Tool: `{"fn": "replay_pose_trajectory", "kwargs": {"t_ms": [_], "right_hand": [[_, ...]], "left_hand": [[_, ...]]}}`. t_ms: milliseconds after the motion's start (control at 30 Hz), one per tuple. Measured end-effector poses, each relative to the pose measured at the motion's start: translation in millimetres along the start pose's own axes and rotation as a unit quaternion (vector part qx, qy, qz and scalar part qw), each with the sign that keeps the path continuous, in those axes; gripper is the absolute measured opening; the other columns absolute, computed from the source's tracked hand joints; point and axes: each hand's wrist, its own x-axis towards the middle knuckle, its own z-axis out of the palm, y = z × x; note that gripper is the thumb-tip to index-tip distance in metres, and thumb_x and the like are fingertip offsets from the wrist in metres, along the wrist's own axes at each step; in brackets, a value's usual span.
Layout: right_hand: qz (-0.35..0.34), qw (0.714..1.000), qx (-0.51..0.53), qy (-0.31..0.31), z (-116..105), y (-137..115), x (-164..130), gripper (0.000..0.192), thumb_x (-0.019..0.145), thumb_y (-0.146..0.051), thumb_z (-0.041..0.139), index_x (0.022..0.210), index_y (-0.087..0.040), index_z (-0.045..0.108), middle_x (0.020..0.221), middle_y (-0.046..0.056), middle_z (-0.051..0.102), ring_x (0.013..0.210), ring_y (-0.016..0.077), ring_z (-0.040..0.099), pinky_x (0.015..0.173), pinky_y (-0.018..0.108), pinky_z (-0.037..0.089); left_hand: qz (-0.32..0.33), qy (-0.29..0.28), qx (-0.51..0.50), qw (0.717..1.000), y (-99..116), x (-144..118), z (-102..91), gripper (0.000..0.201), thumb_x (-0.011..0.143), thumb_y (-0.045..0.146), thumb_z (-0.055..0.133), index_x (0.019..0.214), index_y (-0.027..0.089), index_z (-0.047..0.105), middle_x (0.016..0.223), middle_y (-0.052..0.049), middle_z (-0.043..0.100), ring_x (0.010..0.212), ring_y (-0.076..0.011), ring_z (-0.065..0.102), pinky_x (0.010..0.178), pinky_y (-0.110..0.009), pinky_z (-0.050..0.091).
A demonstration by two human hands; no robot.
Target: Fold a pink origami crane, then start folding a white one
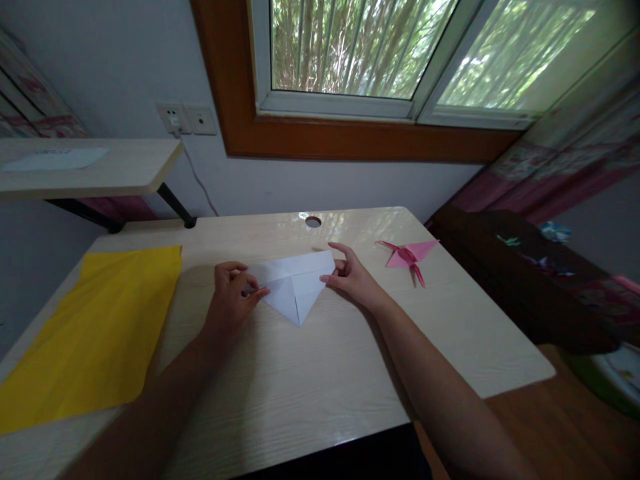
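Observation:
A folded sheet of white paper [295, 283] is held between my two hands over the middle of the desk. Its top edge is a straight band, and below it the paper narrows to a point facing me, with a seam down the centre. My left hand [235, 290] pinches the left corner between thumb and fingers. At the right corner, my right hand [353, 277] grips the paper between thumb and curled fingers, its index finger raised above the edge. Right of that hand lies a pink folded paper bird [411, 255].
A large yellow sheet [100, 333] covers the left part of the light wooden desk [320, 393]. A raised shelf [90, 170] with a paper on it stands at the back left. The desk has a round cable hole [313, 222] near the wall, under the window [360, 53].

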Motion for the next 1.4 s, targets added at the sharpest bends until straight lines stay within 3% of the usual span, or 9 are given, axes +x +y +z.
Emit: {"fn": "replay_pose_trajectory", "kwargs": {"t_ms": [100, 167, 267, 367, 533, 700, 933, 1200, 1400], "right_hand": [[0.009, 0.999, 0.054, 0.004, 5.5, -6.2, -0.8, 0.085, 0.072, -0.030, 0.085, 0.142, -0.031, 0.037, 0.079, -0.006, 0.067, 0.051, 0.0081, 0.053, 0.047, 0.020, 0.040], [0.003, 0.997, 0.072, 0.020, 9.1, -9.2, -0.9, 0.084, 0.071, -0.030, 0.086, 0.140, -0.032, 0.039, 0.081, -0.006, 0.069, 0.050, 0.0084, 0.056, 0.048, 0.021, 0.044], [-0.005, 0.995, 0.093, 0.048, 13.1, -11.7, -0.7, 0.085, 0.069, -0.030, 0.088, 0.139, -0.034, 0.040, 0.082, -0.005, 0.072, 0.056, 0.0130, 0.066, 0.056, 0.026, 0.053], [-0.008, 0.991, 0.106, 0.075, 14.9, -13.0, -0.4, 0.086, 0.068, -0.030, 0.088, 0.139, -0.034, 0.040, 0.081, -0.005, 0.073, 0.066, 0.0178, 0.072, 0.067, 0.033, 0.058], [-0.026, 0.990, 0.083, 0.112, 14.8, -12.3, -0.4, 0.064, 0.065, -0.027, 0.090, 0.121, -0.029, 0.060, 0.080, -0.003, 0.073, 0.074, 0.0193, 0.073, 0.076, 0.036, 0.058], [-0.077, 0.992, -0.015, 0.100, 12.2, -12.9, -0.8, 0.019, 0.074, -0.035, 0.085, 0.081, -0.022, 0.074, 0.094, 0.006, 0.076, 0.092, 0.0226, 0.071, 0.089, 0.039, 0.054], [-0.134, 0.985, -0.035, 0.104, 3.1, -16.0, -2.2, 0.017, 0.072, -0.035, 0.087, 0.081, -0.025, 0.077, 0.102, 0.006, 0.076, 0.100, 0.0241, 0.070, 0.095, 0.041, 0.052], [-0.115, 0.991, -0.012, 0.068, -3.0, -9.5, -1.5, 0.013, 0.072, -0.029, 0.085, 0.083, -0.027, 0.079, 0.112, 0.005, 0.074, 0.108, 0.0239, 0.067, 0.100, 0.041, 0.048], [-0.084, 0.995, 0.028, 0.040, -4.9, -11.7, -2.9, 0.017, 0.078, -0.043, 0.080, 0.081, -0.026, 0.080, 0.117, 0.006, 0.073, 0.113, 0.0256, 0.064, 0.105, 0.043, 0.044]], "left_hand": [[-0.014, 0.038, -0.036, 0.999, -1.0, 0.2, 2.0, 0.026, 0.078, 0.033, 0.082, 0.094, 0.020, 0.065, 0.118, -0.008, 0.047, 0.089, -0.0162, 0.055, 0.063, -0.027, 0.057], [-0.052, 0.069, -0.091, 0.992, -1.6, 0.6, 3.5, 0.045, 0.074, 0.032, 0.085, 0.112, 0.025, 0.060, 0.122, -0.007, 0.047, 0.083, -0.0132, 0.054, 0.062, -0.025, 0.056], [-0.115, 0.094, -0.214, 0.965, -1.3, 2.9, 4.5, 0.071, 0.072, 0.030, 0.085, 0.131, 0.032, 0.046, 0.130, -0.005, 0.046, 0.073, -0.0072, 0.054, 0.063, -0.024, 0.056], [-0.147, 0.109, -0.289, 0.940, 1.3, 7.0, 2.2, 0.077, 0.071, 0.028, 0.086, 0.134, 0.033, 0.043, 0.123, -0.003, 0.053, 0.064, -0.0037, 0.054, 0.057, -0.019, 0.051], [-0.207, 0.053, -0.324, 0.922, 8.2, 8.4, -4.5, 0.049, 0.078, 0.034, 0.081, 0.120, 0.025, 0.058, 0.094, 0.002, 0.063, 0.051, -0.0057, 0.054, 0.041, -0.018, 0.042], [-0.144, -0.004, -0.326, 0.934, 7.2, 5.5, -8.1, 0.021, 0.085, 0.033, 0.074, 0.102, 0.020, 0.071, 0.102, -0.005, 0.068, 0.081, -0.0161, 0.068, 0.076, -0.031, 0.058], [-0.050, -0.024, -0.361, 0.931, -4.7, 5.5, -8.0, 0.018, 0.079, 0.023, 0.081, 0.097, 0.026, 0.077, 0.114, -0.007, 0.066, 0.110, -0.0220, 0.062, 0.092, -0.033, 0.051], [-0.118, -0.012, -0.356, 0.927, -3.7, 4.5, -8.6, 0.020, 0.080, 0.042, 0.079, 0.082, 0.022, 0.077, 0.110, -0.009, 0.068, 0.105, -0.0245, 0.063, 0.090, -0.037, 0.051], [-0.156, 0.016, -0.360, 0.920, 1.2, 6.4, -6.9, 0.033, 0.080, 0.050, 0.077, 0.070, 0.019, 0.070, 0.112, -0.009, 0.067, 0.104, -0.0232, 0.063, 0.092, -0.038, 0.055]]}}
